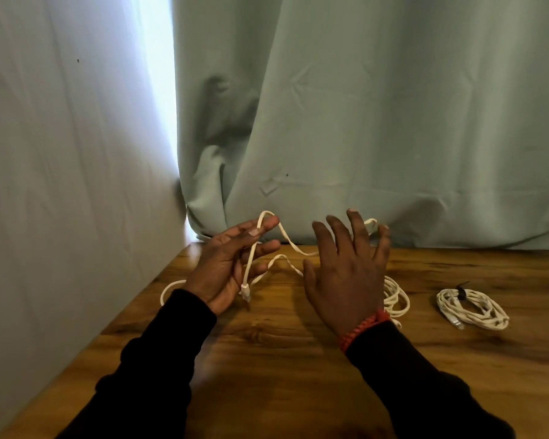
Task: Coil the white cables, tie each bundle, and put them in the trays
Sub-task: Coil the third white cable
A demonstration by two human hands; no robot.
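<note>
We see our left hand (225,264) held up over the wooden table (267,343), palm turned inward. Its thumb and first finger pinch the white cable (251,258) near the top, and the other fingers stick out loosely. The cable hangs down across the palm, and its little plug end (245,292) dangles by the heel of that hand.

From the pinch, the cable makes a small loop above the fingers, then runs down and across toward our right hand (343,277). The right hand is spread wide, back facing us, fingers straight and apart. It holds nothing that we can see. The cable goes behind it, so we cannot tell if it touches. A loose pile of the same cable (396,299) lies on the table just past the right wrist, which wears a red band (362,329).

Farther right, well apart from both hands, lies a coiled bundle (473,308) with a dark tie (461,291) on it.
</note>
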